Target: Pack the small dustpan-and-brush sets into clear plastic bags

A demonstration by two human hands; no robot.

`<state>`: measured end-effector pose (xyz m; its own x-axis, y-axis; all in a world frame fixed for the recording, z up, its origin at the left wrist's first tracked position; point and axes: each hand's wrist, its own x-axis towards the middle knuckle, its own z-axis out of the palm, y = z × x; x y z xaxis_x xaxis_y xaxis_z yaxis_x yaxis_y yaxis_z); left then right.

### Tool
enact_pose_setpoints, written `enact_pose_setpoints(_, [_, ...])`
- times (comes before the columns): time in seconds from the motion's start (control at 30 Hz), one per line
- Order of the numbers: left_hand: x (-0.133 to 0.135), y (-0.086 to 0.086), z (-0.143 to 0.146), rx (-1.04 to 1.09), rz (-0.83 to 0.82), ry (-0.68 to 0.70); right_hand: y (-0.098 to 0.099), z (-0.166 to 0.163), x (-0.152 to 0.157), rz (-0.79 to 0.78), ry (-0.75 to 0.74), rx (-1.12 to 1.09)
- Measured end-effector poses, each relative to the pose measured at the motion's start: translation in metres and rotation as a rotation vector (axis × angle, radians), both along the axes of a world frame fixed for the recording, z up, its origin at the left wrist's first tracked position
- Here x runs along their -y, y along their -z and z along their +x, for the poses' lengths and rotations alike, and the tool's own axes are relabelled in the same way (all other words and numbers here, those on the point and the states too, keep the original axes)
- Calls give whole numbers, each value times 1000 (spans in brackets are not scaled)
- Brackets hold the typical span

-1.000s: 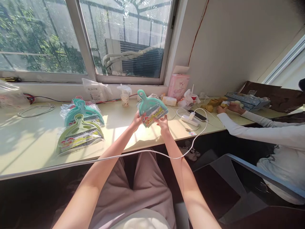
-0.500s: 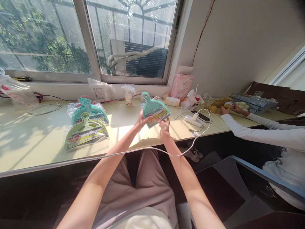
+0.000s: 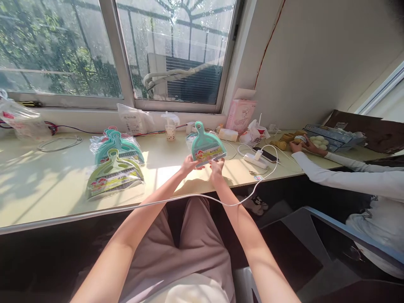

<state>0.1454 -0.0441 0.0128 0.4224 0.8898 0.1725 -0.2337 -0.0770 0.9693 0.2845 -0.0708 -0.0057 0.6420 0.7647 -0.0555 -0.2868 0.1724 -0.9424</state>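
Observation:
Between my hands, a teal dustpan-and-brush set (image 3: 205,143) in clear wrap stands upright above the desk, handle upward, its printed label facing me. My left hand (image 3: 189,165) grips its lower left edge. At the lower right edge, my right hand (image 3: 217,166) holds it with closed fingers. Behind it, part of another wrapped item shows, mostly hidden. Off to the left lies a pile of similar wrapped sets: a green dustpan set (image 3: 115,174) in front, and teal dustpan sets (image 3: 118,147) behind it, with a pink edge at the back.
A white cable (image 3: 189,196) crosses in front of me from a power strip (image 3: 255,160) beside a phone (image 3: 268,154). A drink cup (image 3: 170,131) and pink box (image 3: 241,113) stand near the window. At right, another person's hands (image 3: 303,145) handle yellowish items.
The teal dustpan set has shifted slightly right and tilted more upright in my hands. Both hands stay at its lower edge. The pile at left is unmoved.

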Motion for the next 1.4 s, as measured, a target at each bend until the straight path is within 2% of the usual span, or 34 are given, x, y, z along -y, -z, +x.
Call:
enact_pose_setpoints(0.1, [0, -3, -9, 16, 18, -17, 0, 1, -5, -78, -70, 71])
enact_pose_setpoints(0.2, [-4, -8, -24, 56, -67, -93, -6, 14, -3, -15, -293, 218])
enact_pose_setpoints(0.27, [-11, -13, -39, 106, -157, -163, -13, 30, 6, 50, -452, 454])
enact_pose_setpoints(0.3, [-15, -15, -49, 112, -188, -182, -16, 38, 13, 78, -468, 631])
enact_pose_setpoints(0.33, [-19, -16, -58, 101, -216, -190, -19, 44, 20, 105, -434, 838])
enact_pose_setpoints(0.43, [-20, -15, -85, 46, -242, -199, -24, 54, 39, 195, -206, 1446])
enact_pose_setpoints(0.47, [-17, -13, -92, 26, -234, -199, -24, 55, 42, 219, -165, 1583])
enact_pose_setpoints(0.53, [-5, -7, -104, 5, -195, -176, -24, 53, 42, 254, -145, 1723])
enact_pose_setpoints(0.6, [8, -3, -110, -3, -162, -118, -23, 54, 38, 279, -133, 1707])
enact_pose_setpoints(0.7, [15, -4, -108, -73, -212, -18, -17, 60, 31, 332, -149, 1526])
enact_pose_setpoints(0.83, [4, -7, -97, -201, -298, 8, -6, 68, 30, 441, -349, 1223])
enact_pose_setpoints(0.9, [-3, -2, -96, -223, -297, -11, 1, 68, 31, 473, -381, 1115])
enact_pose_setpoints(1.1, [-13, 15, -95, -247, -270, 52, 11, 56, 14, 410, -295, 904])
enact_pose_setpoints(1.27, [-6, 8, -89, -186, -196, 109, 10, 49, 9, 307, -299, 779])
enact_pose_setpoints(1.4, [2, 3, -85, -155, -187, 109, 7, 44, 24, 411, -220, 804])
